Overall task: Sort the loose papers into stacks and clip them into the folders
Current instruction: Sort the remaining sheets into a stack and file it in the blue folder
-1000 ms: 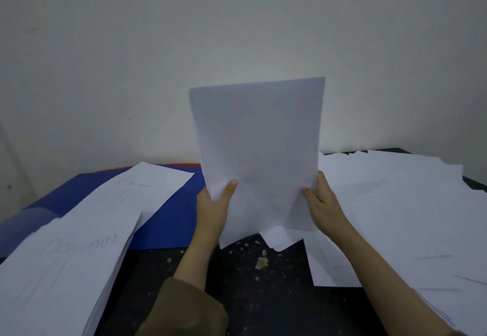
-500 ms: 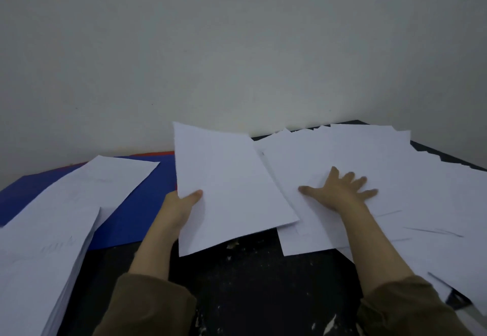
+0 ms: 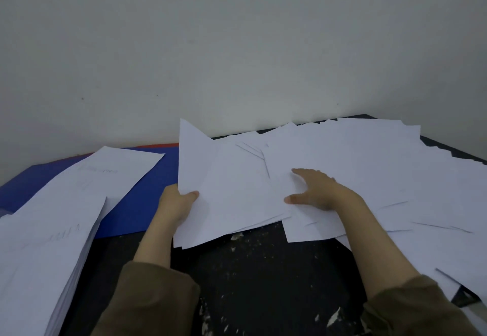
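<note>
My left hand (image 3: 176,204) grips the left edge of a thin bundle of white sheets (image 3: 224,204), tilted up over the dark table. My right hand (image 3: 315,191) rests on the loose white papers (image 3: 382,172) spread over the right half of the table; its thumb and fingers pinch a sheet (image 3: 279,185) beside the bundle. A thick stack of white paper (image 3: 44,262) with faint writing lies at the near left. Another sheet stack (image 3: 105,177) lies on a blue folder (image 3: 155,193) at the back left. A red folder edge (image 3: 160,146) shows behind the blue one.
The dark tabletop (image 3: 263,277) between my forearms is flecked with white chips. A pale wall (image 3: 237,46) rises right behind the table. A small dark object (image 3: 465,297) peeks from under papers at the near right edge.
The bundle, held upright in both hands a second ago, came down to my left hand alone. My right hand went flat onto the loose pile, then curled and pinched a sheet.
</note>
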